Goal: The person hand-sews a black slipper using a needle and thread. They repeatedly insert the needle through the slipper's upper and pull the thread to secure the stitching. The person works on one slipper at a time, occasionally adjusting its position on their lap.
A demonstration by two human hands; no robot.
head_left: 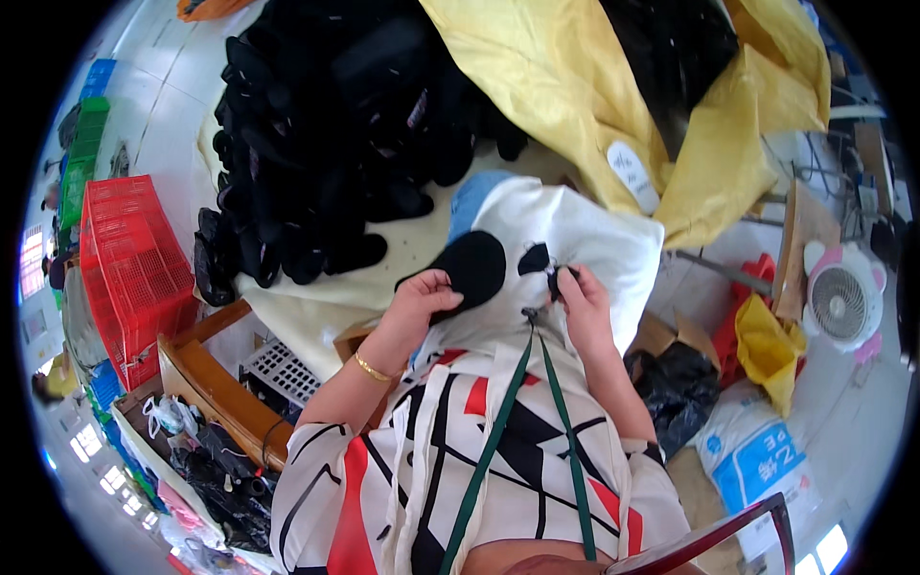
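My left hand [428, 299] is closed on a black sole-shaped piece [481, 271], thumb on top, its rounded end pointing away from me. Over my lap lies a white cloth [599, 240]. To the right, my right hand [583, 302] pinches a small dark object [563, 279] that I cannot make out. Just beside those fingers, a black scrap [534, 259] shows against the cloth. A green neck cord [498, 422] runs down to a small dark end piece [530, 314] between my wrists. Beyond my hands rises a large heap of black shoe-shaped pieces [326, 144].
Yellow sacking [575, 86] spreads at the far right, with a white sole-shaped card [632, 175] on it. Red crates [134, 259] and a wooden frame [206, 383] stand left. At right are a small fan [843, 297], a black plastic bag [676, 388] and a white-blue sack [757, 465].
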